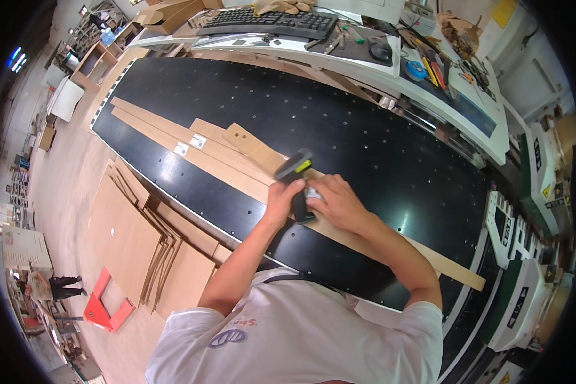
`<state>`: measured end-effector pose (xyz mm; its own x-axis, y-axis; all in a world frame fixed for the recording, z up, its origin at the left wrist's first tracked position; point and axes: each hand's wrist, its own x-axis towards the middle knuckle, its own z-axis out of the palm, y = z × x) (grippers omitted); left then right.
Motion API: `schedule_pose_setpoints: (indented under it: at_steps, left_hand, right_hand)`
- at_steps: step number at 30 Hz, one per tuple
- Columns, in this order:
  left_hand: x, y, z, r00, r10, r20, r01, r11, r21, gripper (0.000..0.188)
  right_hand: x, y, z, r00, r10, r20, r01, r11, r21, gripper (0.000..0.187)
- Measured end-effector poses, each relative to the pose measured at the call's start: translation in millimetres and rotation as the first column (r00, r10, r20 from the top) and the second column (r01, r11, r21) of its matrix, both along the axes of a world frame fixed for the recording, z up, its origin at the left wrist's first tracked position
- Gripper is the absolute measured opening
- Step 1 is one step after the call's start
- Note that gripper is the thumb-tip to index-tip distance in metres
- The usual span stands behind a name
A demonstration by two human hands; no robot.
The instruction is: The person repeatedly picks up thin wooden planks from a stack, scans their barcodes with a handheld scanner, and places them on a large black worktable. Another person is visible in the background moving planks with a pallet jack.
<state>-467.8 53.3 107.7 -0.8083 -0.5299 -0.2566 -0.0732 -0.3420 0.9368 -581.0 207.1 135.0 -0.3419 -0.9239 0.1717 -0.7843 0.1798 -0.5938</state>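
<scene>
My left hand (pixel 280 203) is wrapped round the grip of a black handheld barcode scanner (pixel 293 164) with a yellow-green patch. Against it, my right hand (pixel 340 202) has its fingers drawn together at a small whitish thing (pixel 312 192), too blurred to name. Both hands are above long, narrow wood-coloured boards (pixel 237 174) lying lengthwise on the black table (pixel 339 128). Two white labels (pixel 198 141) stick to the boards left of my hands. A shorter board with two holes (pixel 253 146) lies beside them, its near end behind the scanner.
Stacked brown panels (pixel 125 237) lean at the table's near left, by a red angled piece (pixel 107 301) on the floor. Beyond the table, a bench carries a keyboard (pixel 265 22), a mouse (pixel 380 50) and blue tape (pixel 415 70). White-and-green machine units (pixel 515 304) stand right.
</scene>
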Motion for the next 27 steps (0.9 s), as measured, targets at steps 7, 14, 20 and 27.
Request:
schedule_pose_setpoints:
  at_steps: [7, 14, 20, 27]
  left_hand:
    - [40.6, -50.9, -39.3, 0.978, 0.199, 0.066, -0.195, 0.979, -0.059, 0.035]
    - [58.7, -68.4, -58.0, 0.957, 0.29, -0.018, -0.287, 0.952, 0.104, 0.033]
    - [52.5, -81.6, -75.0, 0.987, 0.161, -0.03, -0.163, 0.984, -0.073, 0.041]
    - [55.6, -77.4, -64.4, 0.984, 0.179, -0.011, -0.179, 0.981, -0.071, 0.039]
  right_hand:
    - [-39.6, -46.0, -48.2, 0.978, -0.069, -0.198, 0.044, 0.991, -0.13, 0.059]
    - [-92.7, 61.4, -63.3, 0.887, -0.242, -0.394, 0.244, 0.969, -0.045, 0.04]
    - [-159.1, 210.0, -60.5, 0.499, -0.624, -0.601, 0.682, 0.711, -0.172, 0.033]
    - [-174.7, 170.3, -95.6, 0.244, -0.905, -0.348, 0.91, 0.338, -0.241, 0.037]
